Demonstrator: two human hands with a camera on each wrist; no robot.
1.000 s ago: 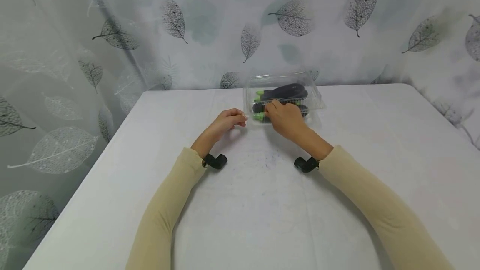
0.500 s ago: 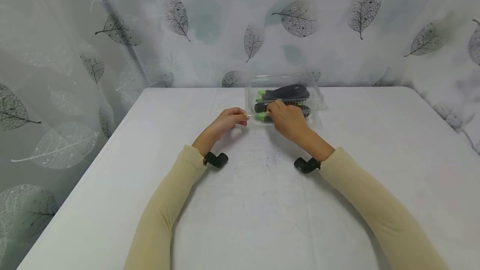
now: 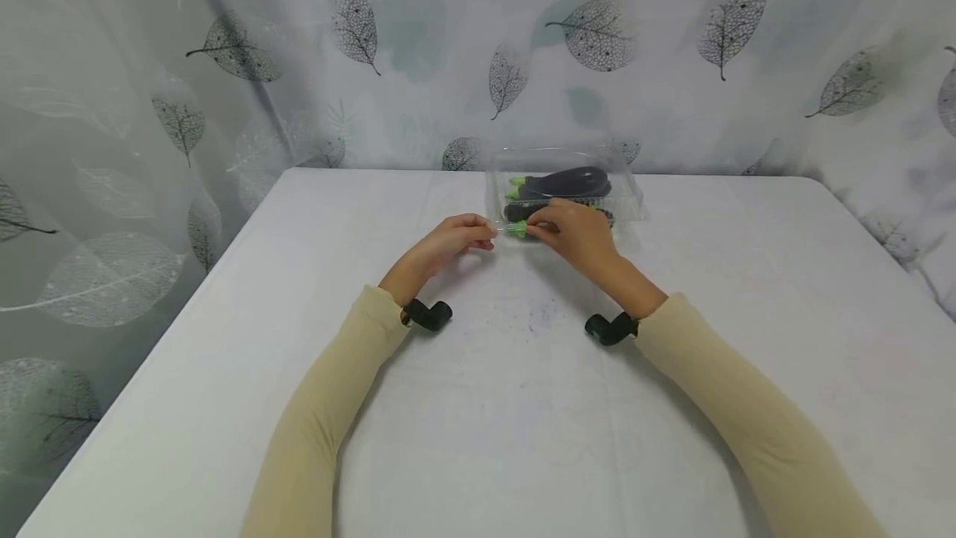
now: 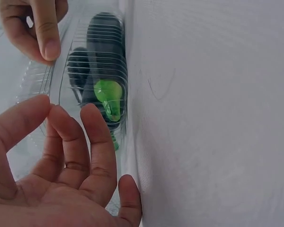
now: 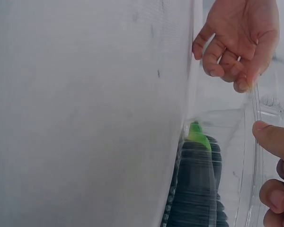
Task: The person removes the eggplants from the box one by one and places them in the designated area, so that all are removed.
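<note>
A clear plastic clamshell box (image 3: 635, 193) stands near the back of the table, holding several dark eggplants (image 3: 571, 183) with green stems. Its lid is raised behind it. My left hand (image 3: 451, 241) pinches the rim at the front left corner between thumb and index finger, the other fingers loosely bent. Farther along the same front rim (image 5: 256, 163), my right hand (image 3: 578, 239) grips with its thumb on the edge and fingers curled. Through the ribbed wall in the left wrist view, a bright green stem (image 4: 108, 94) shows on a dark eggplant (image 4: 104, 40).
A white cloth covers the table (image 3: 523, 422), with faint purple marks in front of the box. Behind it hangs a leaf-patterned curtain (image 3: 433, 48). A black wrist camera (image 3: 431, 315) sits on the left wrist, another (image 3: 611, 329) on the right.
My right hand's fingers have shifted slightly left and down along the front rim. My left hand keeps its pinch at the corner, and the box stays in place.
</note>
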